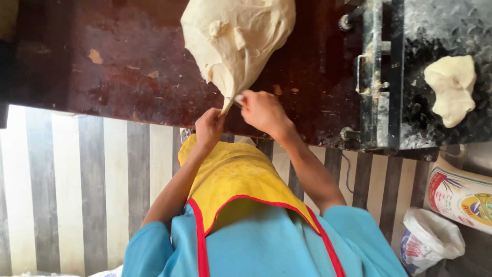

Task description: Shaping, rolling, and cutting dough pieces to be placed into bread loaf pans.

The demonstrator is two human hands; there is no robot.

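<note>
Right at the front edge of the dark red-brown worktop (128,66), both hands meet under the tapered tail of a big lump of dough (241,36). Going left to right: striped floor (77,179) w/ grey and cream bands on the left, then the left hand (209,128), which sits just below and left of the dough's thin tip. Its fingers are curled in and pressed together, touching the tip where it narrows to a point; can't tell how firmly it grips. Next, the right hand (262,110), just right of the same tip, fingers bunched, thumb and fingertips pinching the stretched end of the dough. The two hands are near each other, almost touching, w/ the dough tail between them.

Dough itself: pale cream, soft, smooth w/ folds and a few small bumps, wide and rounded at the top of the view, pulled down into a narrow strand approx. at the worktop's edge. Small dough scraps are stuck on the worktop.

Below the hands: yellow apron (241,174) w/ red trim over a blue shirt. Further right, a black metal machine (379,77) dusted w/ flour, a smaller piece of dough (451,87) resting on it. Bottom right, a printed sack (458,192) and a white plastic bag (428,241) on the floor.
</note>
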